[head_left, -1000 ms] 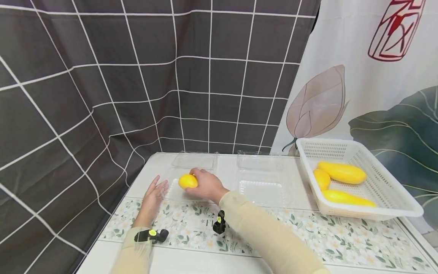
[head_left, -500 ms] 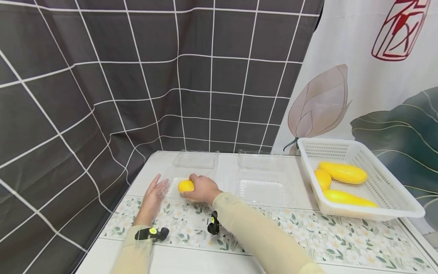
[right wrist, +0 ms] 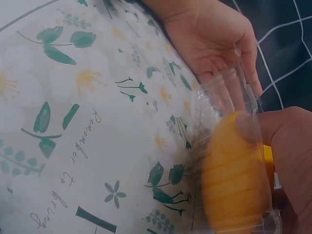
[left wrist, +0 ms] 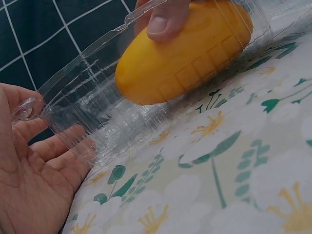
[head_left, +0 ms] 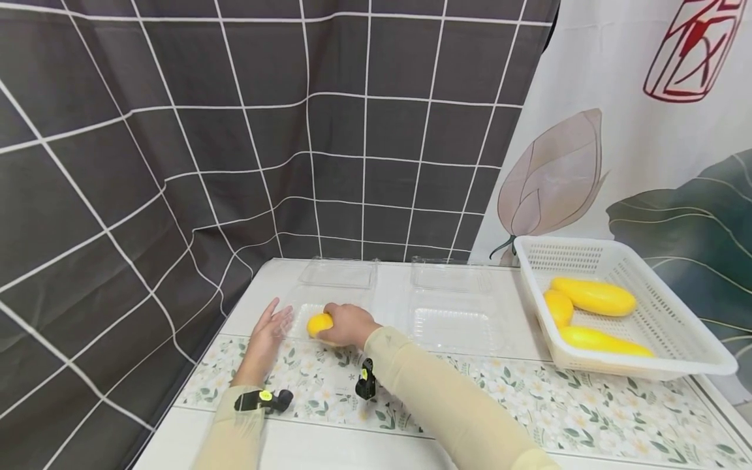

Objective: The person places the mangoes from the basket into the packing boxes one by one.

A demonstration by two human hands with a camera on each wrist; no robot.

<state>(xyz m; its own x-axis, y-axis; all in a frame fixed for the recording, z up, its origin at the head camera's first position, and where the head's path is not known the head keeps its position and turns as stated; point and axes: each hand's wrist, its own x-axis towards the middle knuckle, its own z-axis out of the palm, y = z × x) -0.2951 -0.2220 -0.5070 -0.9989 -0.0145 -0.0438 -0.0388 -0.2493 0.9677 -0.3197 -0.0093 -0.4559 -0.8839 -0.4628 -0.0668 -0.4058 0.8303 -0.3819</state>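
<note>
My right hand (head_left: 350, 325) grips a smooth yellow mango (head_left: 319, 324), its thumb on the near side. In the left wrist view the mango (left wrist: 185, 53) lies low inside a clear plastic box (left wrist: 73, 117), tilted a little and seen through the ribbed wall. My left hand (head_left: 267, 336) is at the left end of that box. Its fingers (left wrist: 61, 146) are extended against the outside of the wall, palm towards the box. The box's lid (head_left: 337, 273) lies folded back behind. The right hand's far fingers are mostly hidden.
A second clear box (head_left: 452, 326), lid back, stands to the right. Further right, a white perforated basket (head_left: 646, 307) holds several yellow mangoes (head_left: 596, 297). A floral strip (head_left: 529, 385) crosses the white table. Dark grid cloth (head_left: 329, 130) hangs behind and left.
My right hand has lowered the mango into the left box, moving slightly towards me. Over the last half second it has hardly moved. The left hand stays at the box's end.
</note>
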